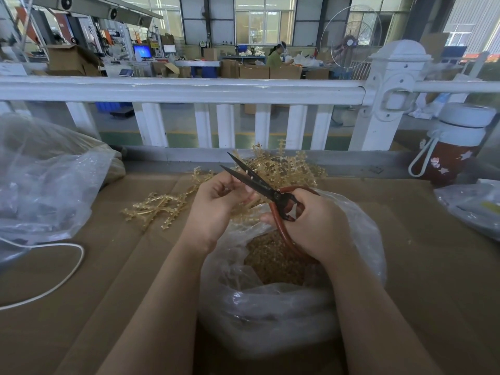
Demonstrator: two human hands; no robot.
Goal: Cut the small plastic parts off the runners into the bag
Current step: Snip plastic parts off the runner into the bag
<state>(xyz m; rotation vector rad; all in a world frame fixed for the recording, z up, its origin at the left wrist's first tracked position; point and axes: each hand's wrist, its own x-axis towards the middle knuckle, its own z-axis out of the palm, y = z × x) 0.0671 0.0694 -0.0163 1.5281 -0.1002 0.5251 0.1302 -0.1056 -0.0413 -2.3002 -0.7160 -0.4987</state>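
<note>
A: Head view: right hand [311, 223] curled through the red loop handles of the black-bladed scissors [254, 182], blades parted

B: And the left hand [216, 204]?

A: Pinching an amber translucent plastic runner [243, 205] right at the blades, above the clear plastic bag [270, 307] of cut parts

B: Mid-cut, I'd say; next, squeeze so the part drops in

We've got bare cardboard [422, 239] open to our right and near left. Ahead, a heap of runners [281, 169] crowds the far edge against the white railing [178, 90]. A big plastic bag [40, 180] and a white cable [67, 269] block the left, a bottle [451, 147] the right corner.
</note>
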